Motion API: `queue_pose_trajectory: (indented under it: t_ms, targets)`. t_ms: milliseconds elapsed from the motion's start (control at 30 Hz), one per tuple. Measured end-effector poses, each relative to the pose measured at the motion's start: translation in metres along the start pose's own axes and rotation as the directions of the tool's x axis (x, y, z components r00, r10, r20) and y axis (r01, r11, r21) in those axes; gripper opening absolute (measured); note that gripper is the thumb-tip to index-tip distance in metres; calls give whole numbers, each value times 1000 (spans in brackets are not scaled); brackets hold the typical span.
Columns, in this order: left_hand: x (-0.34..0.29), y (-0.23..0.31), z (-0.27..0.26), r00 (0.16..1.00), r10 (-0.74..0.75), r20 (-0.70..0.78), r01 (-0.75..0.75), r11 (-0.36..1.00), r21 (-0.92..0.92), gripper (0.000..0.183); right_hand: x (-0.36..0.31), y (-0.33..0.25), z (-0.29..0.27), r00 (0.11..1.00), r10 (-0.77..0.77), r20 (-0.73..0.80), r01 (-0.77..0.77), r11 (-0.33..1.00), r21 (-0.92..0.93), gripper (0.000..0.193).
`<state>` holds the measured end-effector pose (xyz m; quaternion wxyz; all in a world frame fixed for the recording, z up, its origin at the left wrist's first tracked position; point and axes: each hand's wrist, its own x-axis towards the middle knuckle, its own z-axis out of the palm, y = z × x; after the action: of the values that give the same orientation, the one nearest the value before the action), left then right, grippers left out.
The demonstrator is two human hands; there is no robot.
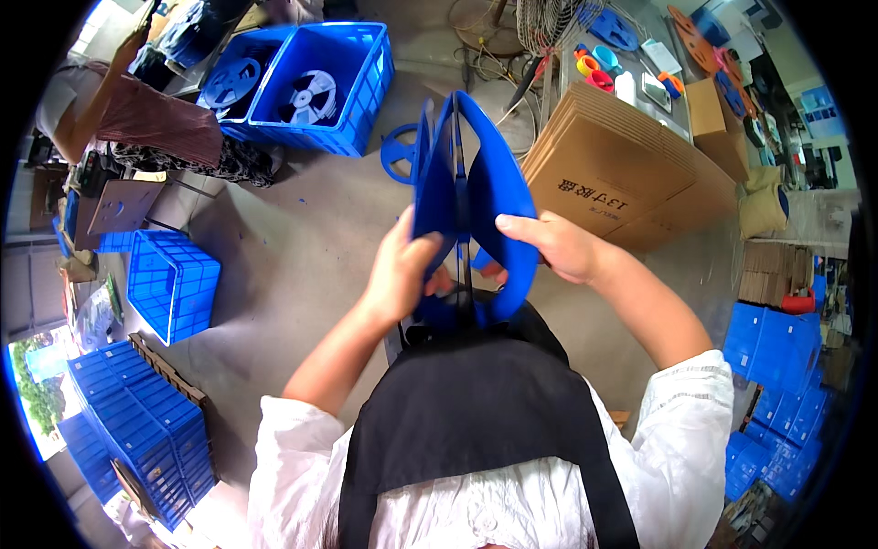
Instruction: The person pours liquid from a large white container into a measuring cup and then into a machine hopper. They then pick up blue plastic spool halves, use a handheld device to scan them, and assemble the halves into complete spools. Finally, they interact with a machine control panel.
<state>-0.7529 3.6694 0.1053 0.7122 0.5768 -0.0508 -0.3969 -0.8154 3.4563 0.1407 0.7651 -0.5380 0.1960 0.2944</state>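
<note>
In front of my black apron I hold a blue plastic reel (501, 197), seen nearly edge-on, with its wide discs upright and a dark gap between them. My left hand (401, 273) grips the left disc, with its fingers partly hidden behind the edge. On the other side my right hand (567, 247) clasps the right disc, thumb on the outer face and fingertips showing below inside. Beyond the reel, a blue spoked disc (398, 154) lies on the grey floor, partly covered by the reel.
Two blue crates (366, 87) ahead hold white and bluish reels (309, 97). Flattened brown cartons (613, 174) lean at the right by a cluttered table (672, 114). Another person (151, 119) stands at the far left. A blue basket (174, 284) and stacked blue crates (146, 421) line the left.
</note>
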Motion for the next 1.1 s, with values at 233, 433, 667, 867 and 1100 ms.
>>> queue_pose_trajectory:
  t_ms: [233, 433, 667, 867, 1100]
  targets:
    - [12, -45, 28, 948, 310, -69, -195, 741, 642, 54, 46, 19, 9, 900, -323, -294, 395, 888, 234, 29]
    - [28, -36, 20, 966, 197, -169, -41, 760, 649, 43, 60, 64, 14, 601, -671, -434, 455, 734, -504, 53]
    - [37, -61, 15, 948, 236, -214, -129, 899, 419, 45, 63, 58, 0, 676, -652, -344, 369, 704, -607, 51]
    - [38, -40, 16, 938, 343, -59, -315, 909, 272, 76, 56, 45, -11, 875, -404, -266, 154, 754, -638, 36]
    - [45, -1, 5, 940, 321, 111, -310, 944, -111, 87, 53, 14, -3, 850, -490, -193, 442, 863, -245, 26]
